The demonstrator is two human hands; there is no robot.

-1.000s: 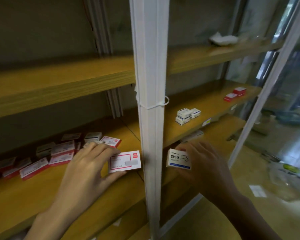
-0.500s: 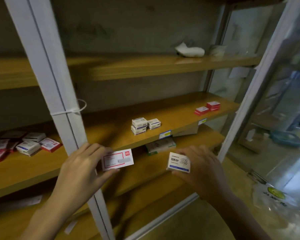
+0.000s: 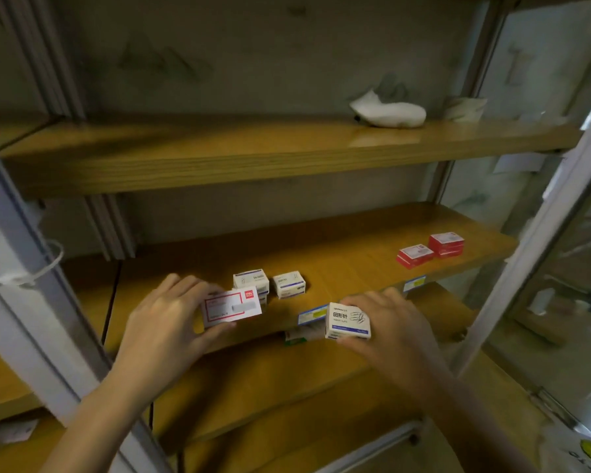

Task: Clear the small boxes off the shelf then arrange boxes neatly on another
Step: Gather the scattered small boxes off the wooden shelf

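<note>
My left hand (image 3: pixel 166 322) pinches a white box with a red frame (image 3: pixel 231 307) between fingers and thumb, in front of the middle wooden shelf (image 3: pixel 348 264). My right hand (image 3: pixel 394 324) grips a white box with a blue stripe and a paperclip drawing (image 3: pixel 347 321) near the shelf's front edge. On that shelf stand a short stack of white boxes (image 3: pixel 251 280) and a single white box (image 3: pixel 289 284) just behind the held boxes. Two low stacks of red boxes (image 3: pixel 430 249) sit at the right end.
A white shelf post (image 3: pixel 31 302) with a cable tie runs down the left. The upper shelf (image 3: pixel 219 151) carries a crumpled white bag (image 3: pixel 389 112). Blue-and-yellow price labels (image 3: pixel 313 315) stick to the shelf edge. A lower shelf (image 3: pixel 270 380) lies below; a second post (image 3: pixel 526 254) rises at right.
The view has swung right, past the left bay with its scattered red boxes. Both hands, each still holding its box, have come up to the front of the right bay's middle shelf.
</note>
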